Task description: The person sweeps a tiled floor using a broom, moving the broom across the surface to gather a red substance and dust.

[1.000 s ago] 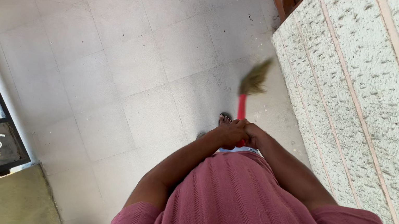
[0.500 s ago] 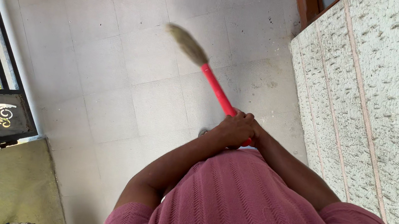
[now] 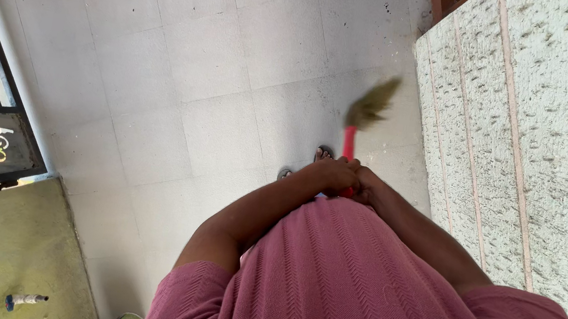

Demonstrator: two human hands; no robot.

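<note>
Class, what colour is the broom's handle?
Red, on the broom handle in the head view.

Head view, steeply down, near torso

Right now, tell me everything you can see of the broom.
The broom has a bright red handle, plastic by its look, and a tuft of dry straw-coloured bristles, blurred. It points away from the person, head over the pale tiled floor close beside the rough textured wall. The left hand and right hand clasp the handle's near end together, hiding most of it.
</note>
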